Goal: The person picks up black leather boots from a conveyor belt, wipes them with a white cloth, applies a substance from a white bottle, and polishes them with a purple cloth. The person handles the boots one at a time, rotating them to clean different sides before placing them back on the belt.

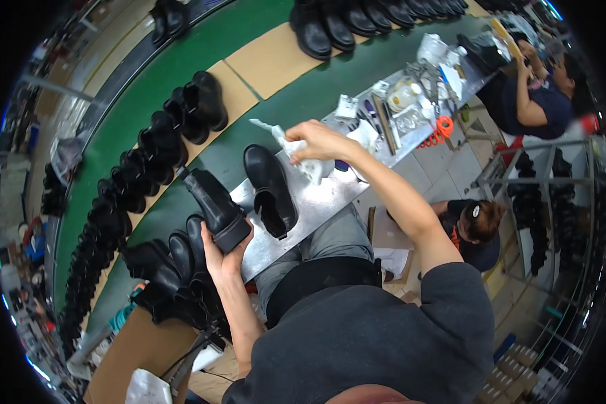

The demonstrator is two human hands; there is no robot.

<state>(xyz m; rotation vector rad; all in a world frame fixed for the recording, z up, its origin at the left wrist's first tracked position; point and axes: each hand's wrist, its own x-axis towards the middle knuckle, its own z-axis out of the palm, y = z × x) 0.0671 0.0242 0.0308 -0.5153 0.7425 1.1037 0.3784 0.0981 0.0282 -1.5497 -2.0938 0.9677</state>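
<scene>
Left hand grips glossy black leather ankle boot by its sole, at metal bench edge. Right hand clutches crumpled white cloth over bench; second boot lies on bench.

Orange scissors, perhaps bottles, on bench.

Left hand palm hidden under the black boot it grips, right hand fingers buried in a white cloth, small clutter on the far desk too tiny to identify (orange scissors aside), far row of boots cut by the top edge.
</scene>
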